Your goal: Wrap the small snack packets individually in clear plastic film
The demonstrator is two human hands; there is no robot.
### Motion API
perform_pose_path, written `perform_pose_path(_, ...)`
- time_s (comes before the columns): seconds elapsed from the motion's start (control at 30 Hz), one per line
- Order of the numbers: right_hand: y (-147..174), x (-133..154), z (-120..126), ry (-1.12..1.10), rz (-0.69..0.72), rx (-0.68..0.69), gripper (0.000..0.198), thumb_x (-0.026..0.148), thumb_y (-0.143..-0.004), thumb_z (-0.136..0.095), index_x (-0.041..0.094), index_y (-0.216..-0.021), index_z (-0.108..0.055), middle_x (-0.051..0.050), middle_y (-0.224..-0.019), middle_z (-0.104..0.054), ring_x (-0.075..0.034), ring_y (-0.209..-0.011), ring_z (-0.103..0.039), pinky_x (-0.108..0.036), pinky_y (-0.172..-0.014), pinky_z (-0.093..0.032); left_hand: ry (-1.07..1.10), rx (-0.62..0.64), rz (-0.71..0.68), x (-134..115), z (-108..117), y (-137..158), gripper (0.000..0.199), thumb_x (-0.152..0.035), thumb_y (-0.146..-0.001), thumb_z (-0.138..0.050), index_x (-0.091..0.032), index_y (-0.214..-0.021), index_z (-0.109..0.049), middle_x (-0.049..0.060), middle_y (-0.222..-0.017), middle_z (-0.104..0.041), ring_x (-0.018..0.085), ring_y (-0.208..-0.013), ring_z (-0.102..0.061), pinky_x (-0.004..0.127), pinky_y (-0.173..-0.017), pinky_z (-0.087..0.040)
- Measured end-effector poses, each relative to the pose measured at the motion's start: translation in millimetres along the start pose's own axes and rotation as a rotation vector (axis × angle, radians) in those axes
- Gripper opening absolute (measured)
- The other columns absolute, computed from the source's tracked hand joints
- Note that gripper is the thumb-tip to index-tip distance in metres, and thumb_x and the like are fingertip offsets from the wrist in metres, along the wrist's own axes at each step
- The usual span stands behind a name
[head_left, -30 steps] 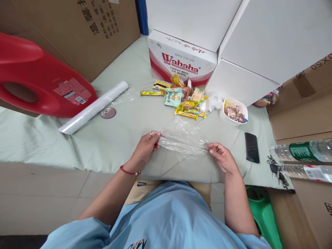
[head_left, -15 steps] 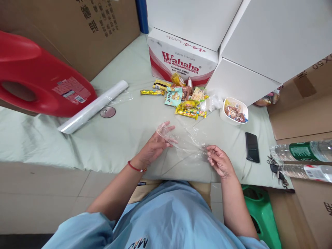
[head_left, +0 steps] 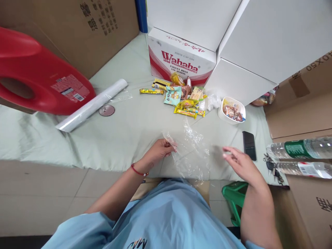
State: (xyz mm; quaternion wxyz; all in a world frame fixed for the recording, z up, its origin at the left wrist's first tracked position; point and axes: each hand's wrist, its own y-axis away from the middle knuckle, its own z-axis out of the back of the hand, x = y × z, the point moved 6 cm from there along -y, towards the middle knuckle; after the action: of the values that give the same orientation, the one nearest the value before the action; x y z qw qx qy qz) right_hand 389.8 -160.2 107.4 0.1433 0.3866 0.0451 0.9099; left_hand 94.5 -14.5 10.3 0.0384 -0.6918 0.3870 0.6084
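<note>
A clear plastic bag [head_left: 190, 155] hangs loosely near the table's front edge, its top edge pinched in the fingers of my left hand [head_left: 164, 148]. Off to the bag's right is my right hand [head_left: 240, 162], fingers partly stretched and apart, holding nothing; it hovers near the black phone [head_left: 249, 146]. Beyond the bag lies a pile of wrapped snacks [head_left: 181, 97], several yellow, one a light-blue packet. To their right, a white bowl [head_left: 220, 116] has more wrapped snacks in it.
On the left are a roll of plastic bags [head_left: 92, 105], a round disc [head_left: 107, 110] and a big red jug [head_left: 44, 76]. A Wahaha carton [head_left: 181, 58] stands at the back. Keys [head_left: 273, 167] and two bottles [head_left: 298, 150] lie right. A green stool [head_left: 233, 197] stands below.
My right hand has let go of the bag and moved right. My left hand has closed on the bag's edge, and the bag now hangs lower and more spread out.
</note>
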Motion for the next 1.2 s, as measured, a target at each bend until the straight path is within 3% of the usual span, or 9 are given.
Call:
perform_pose_path(0.07, -20, 27, -10, 0.046, 0.16, -0.054, 0.039, 0.047, -0.1, -0.064, 0.031, -0.134, -0.073, -0.011, -0.13, -0.074, -0.028, -0.106, -0.075, -0.044, -0.094, -0.062, -0.022, -0.026, -0.005, 1, -3, 0, 0.025, -0.037, -0.063, -0.08, -0.018, -0.073, -0.068, 0.0, -0.065, -0.068, 0.008, -0.048, -0.042, 0.023, -0.049, -0.03)
perform_pose_path(0.2, -62, 73, -100, 0.154, 0.571, 0.179, 0.05, 0.044, -0.106, -0.054, 0.027, -0.152, -0.06, -0.01, -0.162, -0.053, -0.028, -0.152, -0.047, -0.052, -0.127, -0.038, -0.065, -0.079, -0.014, 0, -3, 6, 0.032, -0.045, -0.064, -0.081, -0.019, -0.074, -0.064, -0.003, -0.058, -0.063, 0.009, -0.045, -0.044, 0.023, -0.046, -0.031)
perform_pose_path(0.3, -88, 64, -145, 0.36, 0.537, 0.161, 0.054, 0.041, -0.109, -0.047, 0.024, -0.159, -0.05, -0.01, -0.17, -0.042, -0.03, -0.161, -0.032, -0.059, -0.133, -0.019, -0.073, -0.19, -0.033, 1, 15, 18, 0.038, -0.05, -0.067, -0.081, -0.02, -0.08, -0.062, -0.003, -0.06, -0.062, 0.01, -0.044, -0.045, 0.023, -0.045, -0.031)
perform_pose_path(0.53, -95, 20, -138, 0.388, 0.292, -0.066, 0.057, 0.045, -0.111, -0.035, 0.024, -0.164, -0.043, -0.012, -0.174, -0.034, -0.031, -0.164, -0.024, -0.063, -0.132, -0.015, -0.145, -0.624, -0.122, 2, 73, 53, 0.036, -0.042, -0.074, -0.077, -0.021, -0.096, -0.058, 0.0, -0.08, -0.068, 0.011, -0.052, -0.05, 0.025, -0.052, -0.038)
perform_pose_path(0.67, -95, 13, -113, 0.159, 0.259, -0.227, 0.061, 0.052, -0.112, -0.03, 0.021, -0.162, -0.045, -0.015, -0.17, -0.04, -0.029, -0.161, -0.032, -0.058, -0.131, -0.025, -0.384, -0.893, -0.298, -32, 66, 67, 0.023, -0.034, -0.086, -0.069, -0.023, -0.104, -0.06, 0.002, -0.095, -0.067, 0.016, -0.073, -0.058, 0.028, -0.069, -0.047)
perform_pose_path(0.8, -96, 10, -88, 0.037, 0.217, -0.352, 0.063, 0.056, -0.111, -0.031, 0.02, -0.158, -0.051, -0.015, -0.16, -0.055, -0.028, -0.151, -0.048, -0.053, -0.128, -0.034, -0.673, -0.699, -0.46, -52, 25, 46, 0.016, -0.032, -0.097, -0.055, -0.022, -0.102, -0.066, 0.007, -0.104, -0.071, 0.022, -0.092, -0.067, 0.035, -0.087, -0.053)
perform_pose_path(0.87, -93, 16, -94, 0.097, 0.297, -0.207, 0.061, 0.055, -0.111, -0.032, 0.023, -0.158, -0.052, -0.014, -0.159, -0.056, -0.027, -0.15, -0.049, -0.053, -0.127, -0.036, -0.909, -0.562, -0.537, -47, 7, 29, 0.026, -0.033, -0.099, -0.052, -0.019, -0.112, -0.069, 0.014, -0.126, -0.071, 0.03, -0.122, -0.064, 0.045, -0.108, -0.049)
perform_pose_path(1.0, -82, 9, -109, 0.377, 0.419, 0.079, 0.051, 0.048, -0.11, -0.039, 0.03, -0.155, -0.055, -0.008, -0.164, -0.052, -0.029, -0.156, -0.041, -0.06, -0.13, -0.026, -1.364, -0.392, -0.513, -16, -2, 1, 0.053, -0.041, -0.105, -0.046, -0.015, -0.149, -0.057, 0.02, -0.167, -0.043, 0.041, -0.159, -0.031, 0.066, -0.129, -0.02)
perform_pose_path(1.2, -104, -50, -42, 0.456, 0.105, -0.317, 0.049, 0.035, -0.102, -0.043, 0.011, -0.14, -0.064, -0.023, -0.137, -0.068, -0.036, -0.128, -0.062, -0.056, -0.114, -0.045, -1.563, -0.318, -0.451, -1, 9, -4, 0.061, -0.047, -0.109, -0.037, -0.02, -0.162, -0.045, 0.017, -0.175, -0.029, 0.041, -0.163, -0.022, 0.071, -0.129, -0.01)
